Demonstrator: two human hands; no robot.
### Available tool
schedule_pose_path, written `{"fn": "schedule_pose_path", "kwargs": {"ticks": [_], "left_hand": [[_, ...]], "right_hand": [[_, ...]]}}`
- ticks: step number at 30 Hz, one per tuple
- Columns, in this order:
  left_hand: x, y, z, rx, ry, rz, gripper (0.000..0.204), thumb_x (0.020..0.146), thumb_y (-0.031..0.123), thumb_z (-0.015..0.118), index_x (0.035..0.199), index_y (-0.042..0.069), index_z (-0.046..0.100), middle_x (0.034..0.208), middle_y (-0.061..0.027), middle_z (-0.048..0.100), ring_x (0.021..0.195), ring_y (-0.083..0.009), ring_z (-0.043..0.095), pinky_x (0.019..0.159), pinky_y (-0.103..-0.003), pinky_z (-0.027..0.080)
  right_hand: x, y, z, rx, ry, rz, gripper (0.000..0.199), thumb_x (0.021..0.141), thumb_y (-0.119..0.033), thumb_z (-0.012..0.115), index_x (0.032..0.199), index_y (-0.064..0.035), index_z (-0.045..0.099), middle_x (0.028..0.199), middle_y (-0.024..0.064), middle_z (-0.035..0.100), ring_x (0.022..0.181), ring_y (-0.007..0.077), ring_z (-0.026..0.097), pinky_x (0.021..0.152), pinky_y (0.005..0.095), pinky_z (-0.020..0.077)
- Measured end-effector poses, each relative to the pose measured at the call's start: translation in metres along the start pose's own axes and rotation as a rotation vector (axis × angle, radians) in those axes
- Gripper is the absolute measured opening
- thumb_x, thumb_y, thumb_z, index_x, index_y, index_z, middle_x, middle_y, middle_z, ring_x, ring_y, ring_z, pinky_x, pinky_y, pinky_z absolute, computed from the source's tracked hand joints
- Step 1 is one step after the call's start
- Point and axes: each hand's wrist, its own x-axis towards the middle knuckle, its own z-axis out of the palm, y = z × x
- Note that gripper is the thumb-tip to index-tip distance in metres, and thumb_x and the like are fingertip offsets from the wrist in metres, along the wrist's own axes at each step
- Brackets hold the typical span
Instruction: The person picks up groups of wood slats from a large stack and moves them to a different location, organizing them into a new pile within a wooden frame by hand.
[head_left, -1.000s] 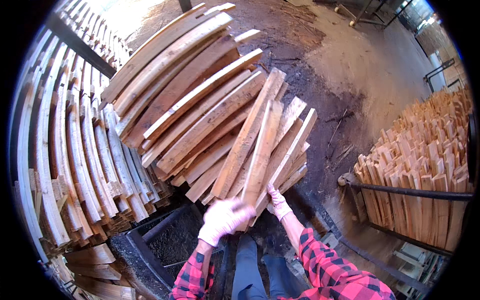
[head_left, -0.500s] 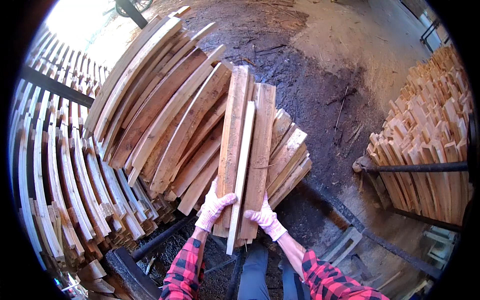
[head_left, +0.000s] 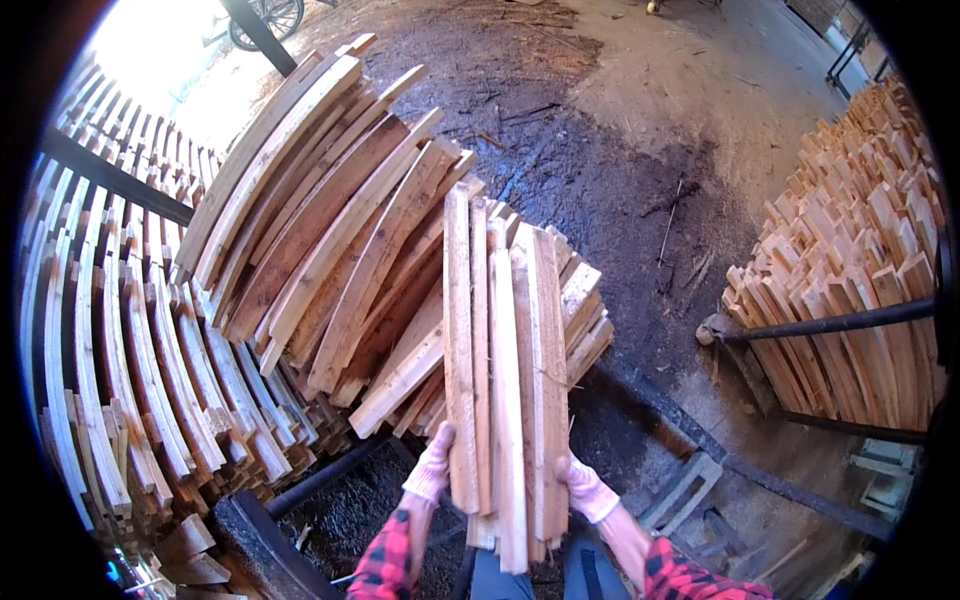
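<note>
Both gloved hands, left hand (head_left: 433,468) and right hand (head_left: 585,487), clamp a bundle of wooden staves (head_left: 505,380) upright before the stave pile (head_left: 320,240).

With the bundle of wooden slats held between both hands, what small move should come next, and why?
Probably square the bundle of slats: the left hand and right hand clamp only its lower sides, while the ends sit uneven.

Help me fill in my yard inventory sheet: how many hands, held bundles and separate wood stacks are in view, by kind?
Hands: 2, the left hand and the right hand, both gripping the bundle
Held bundle of boards: 1
Wood stacks: 3, the left stack, the middle pile and the right stack
Total: 6
</note>
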Motion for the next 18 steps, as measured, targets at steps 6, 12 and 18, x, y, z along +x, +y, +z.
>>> {"fn": "schedule_pose_path", "kwargs": {"ticks": [6,12,18], "left_hand": [[-0.034,-0.008,0.051,0.096,-0.202,0.075,0.081,0.082,0.039,0.081,0.145,0.005,0.044,0.125,-0.0110,0.062,0.114,-0.0237,0.062,0.101,-0.042,0.051],[-0.114,-0.036,0.089,0.037,-0.259,-0.036,0.095,0.080,0.033,0.082,0.155,0.007,0.029,0.135,-0.0107,0.054,0.121,-0.0233,0.056,0.104,-0.042,0.048],[-0.180,-0.048,0.136,-0.015,-0.392,0.114,0.091,0.083,0.030,0.080,0.155,0.005,0.030,0.138,-0.0099,0.052,0.125,-0.0226,0.053,0.109,-0.038,0.042]], "right_hand": [[-0.031,-0.010,0.061,-0.457,0.207,-0.157,0.119,0.066,-0.014,0.095,0.158,-0.0148,0.020,0.140,0.0072,0.052,0.131,0.0211,0.049,0.111,0.0397,0.0428],[-0.123,-0.007,0.083,-0.519,0.264,-0.277,0.126,0.063,-0.017,0.097,0.158,-0.0152,0.015,0.141,0.0068,0.049,0.130,0.0214,0.049,0.111,0.0400,0.0438],[-0.202,-0.036,0.132,-0.596,0.230,-0.300,0.121,0.064,-0.012,0.095,0.157,-0.0156,0.018,0.141,0.0086,0.050,0.128,0.0242,0.052,0.109,0.0422,0.0468]]}}
